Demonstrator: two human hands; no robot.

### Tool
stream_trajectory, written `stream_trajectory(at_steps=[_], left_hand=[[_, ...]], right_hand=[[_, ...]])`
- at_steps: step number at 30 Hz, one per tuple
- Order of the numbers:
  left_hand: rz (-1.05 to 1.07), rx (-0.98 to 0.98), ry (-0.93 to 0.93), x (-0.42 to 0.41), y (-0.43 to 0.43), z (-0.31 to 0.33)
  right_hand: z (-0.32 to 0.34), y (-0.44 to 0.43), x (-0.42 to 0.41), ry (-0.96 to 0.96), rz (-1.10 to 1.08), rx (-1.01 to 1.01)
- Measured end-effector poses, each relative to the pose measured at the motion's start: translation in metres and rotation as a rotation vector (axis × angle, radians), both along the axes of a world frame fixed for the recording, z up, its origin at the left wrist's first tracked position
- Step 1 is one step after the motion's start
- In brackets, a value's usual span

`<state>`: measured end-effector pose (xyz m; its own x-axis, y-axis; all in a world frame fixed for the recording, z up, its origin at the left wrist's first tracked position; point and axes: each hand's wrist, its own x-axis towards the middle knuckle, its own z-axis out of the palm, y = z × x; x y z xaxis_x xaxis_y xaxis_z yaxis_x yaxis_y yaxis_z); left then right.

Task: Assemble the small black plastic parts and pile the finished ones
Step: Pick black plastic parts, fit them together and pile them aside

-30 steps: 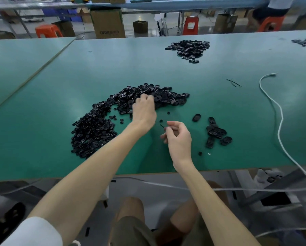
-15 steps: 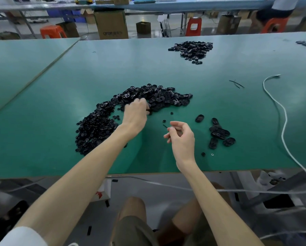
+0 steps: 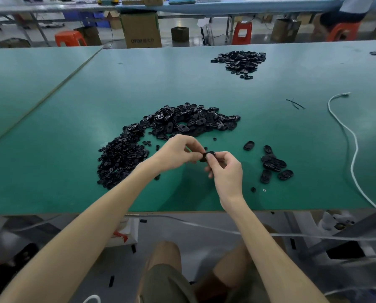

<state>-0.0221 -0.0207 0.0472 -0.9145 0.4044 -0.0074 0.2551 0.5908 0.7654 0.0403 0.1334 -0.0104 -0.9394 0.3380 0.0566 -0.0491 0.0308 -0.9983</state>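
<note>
- The left hand and the right hand meet at the centre of the frame, just above the green table.
- Between them sits one small black part. The fingertips of both hands are curled in and pinch it, the left from the left side, the right from the right and below.
- How the part's pieces fit together cannot be told; the fingers cover most of it.
- Above and to the left of the hands, a large crescent pile of loose black parts curves from the centre of the frame down toward the left.
- To the right of the hands lies a small cluster of oval black pieces, some overlapping, well apart from the large pile.
- A single oval piece lies alone between the hands and that cluster.
- Below the cluster are a tiny black bit and a tiny white ring, near the table's lower edge.
- In the upper right of the frame, another pile of black parts lies on the same table.
- A white cable snakes down the right side of the frame.
- A cardboard box and an orange stool stand on the floor at the top.
</note>
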Motion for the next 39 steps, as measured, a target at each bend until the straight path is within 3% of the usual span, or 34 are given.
stream_trajectory(at_steps=[3,6,9,12,22,27,31,39], left_hand=[[0.148,-0.13,0.113,-0.007,-0.018,0.0],[0.349,-0.395,0.242,-0.015,-0.042,0.0],[0.436,-0.664,0.243,-0.019,-0.063,-0.003],[0.454,-0.751,0.217,-0.02,-0.071,-0.008],[0.463,-0.718,0.28,-0.019,-0.07,-0.009],[0.515,-0.506,0.328,-0.014,-0.067,-0.007],[0.508,-0.29,0.234,-0.014,-0.062,-0.008],[0.493,-0.296,0.196,-0.017,-0.068,-0.012]], right_hand=[[-0.001,0.001,-0.001,-0.015,0.022,-0.007],[-0.002,0.003,-0.001,-0.018,0.06,0.002],[-0.003,0.004,-0.001,-0.01,0.069,0.0],[-0.001,0.004,0.0,0.005,0.082,-0.001],[-0.001,0.003,0.0,0.031,0.085,-0.094],[-0.001,0.002,0.0,0.021,0.058,-0.095],[-0.001,0.001,-0.001,0.015,0.05,-0.09],[-0.001,0.001,-0.002,0.011,0.052,-0.09]])
